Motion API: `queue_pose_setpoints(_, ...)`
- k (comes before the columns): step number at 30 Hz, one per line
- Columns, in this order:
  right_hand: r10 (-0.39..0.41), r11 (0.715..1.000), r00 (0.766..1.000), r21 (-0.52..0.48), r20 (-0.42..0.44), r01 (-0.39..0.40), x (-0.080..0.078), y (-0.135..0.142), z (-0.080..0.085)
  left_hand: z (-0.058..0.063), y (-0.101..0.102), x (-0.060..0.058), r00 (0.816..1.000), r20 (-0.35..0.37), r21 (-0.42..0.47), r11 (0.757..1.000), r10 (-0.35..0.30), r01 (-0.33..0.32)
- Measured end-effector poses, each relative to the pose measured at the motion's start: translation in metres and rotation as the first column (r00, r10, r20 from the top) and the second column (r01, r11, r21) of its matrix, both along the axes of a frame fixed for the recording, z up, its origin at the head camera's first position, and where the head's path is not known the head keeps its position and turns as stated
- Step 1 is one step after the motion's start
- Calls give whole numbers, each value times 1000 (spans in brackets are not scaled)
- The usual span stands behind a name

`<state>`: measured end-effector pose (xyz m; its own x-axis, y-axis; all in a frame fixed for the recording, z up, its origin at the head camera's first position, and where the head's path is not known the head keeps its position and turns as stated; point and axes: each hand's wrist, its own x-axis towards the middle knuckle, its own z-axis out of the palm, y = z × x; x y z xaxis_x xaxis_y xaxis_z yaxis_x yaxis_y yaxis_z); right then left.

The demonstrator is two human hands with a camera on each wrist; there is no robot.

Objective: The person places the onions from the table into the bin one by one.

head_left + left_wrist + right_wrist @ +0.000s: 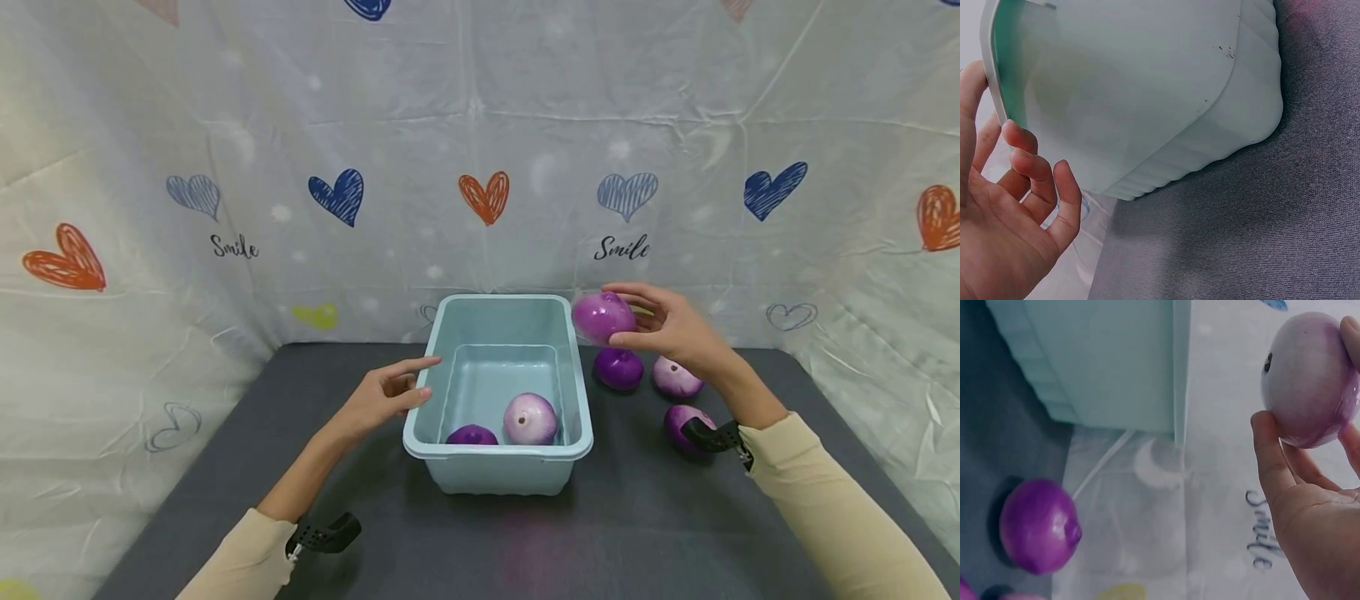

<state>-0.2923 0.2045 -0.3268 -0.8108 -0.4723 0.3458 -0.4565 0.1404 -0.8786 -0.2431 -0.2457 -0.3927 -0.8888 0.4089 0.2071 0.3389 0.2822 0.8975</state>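
Note:
My right hand [667,325] holds a purple onion [602,317] between thumb and fingers, raised just beyond the right rim of a light blue plastic basin [498,452]. In the right wrist view this onion [1310,381] shows a pale side with a small dark spot. My left hand [386,392] is at the basin's left rim, index fingertip and thumb right at the edge, the other fingers loosely bent. The left wrist view has its fingertips beside the rim. Inside the basin, near its front wall, lie a pale onion [530,419] and a dark purple onion [472,435], the latter partly hidden.
Right of the basin, on the dark table [480,546], lie a dark purple onion [618,369], a pale onion [676,377] and another purple onion [684,423], partly covered by the right wrist strap. A white curtain [405,250] printed with hearts hangs behind the table.

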Motion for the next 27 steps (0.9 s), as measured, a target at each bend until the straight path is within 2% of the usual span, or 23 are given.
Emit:
queue_pose_setpoints(8,105,994,993,-12,47,-104,-1,-25,3,-2,1,-2,1000,9,-7,1000,6,-6)
queue_pose_setpoints(12,153,988,988,-13,39,-152,-1,-35,2,-2,1,-2,1000,14,-16,1000,16,-16)
queue_pose_setpoints(19,214,976,975,-52,67,-211,1,-36,-3,-2,1,-1,1000,17,-8,1000,9,-9)
queue_pose_setpoints(22,221,974,972,-70,79,-216,2,-29,-5,-1,1,0,1000,23,-5,1000,11,-11)
queue_pose_setpoints(27,172,985,984,-39,54,-170,2,-12,-9,-1,1,1,999,32,-4,1000,16,-16)
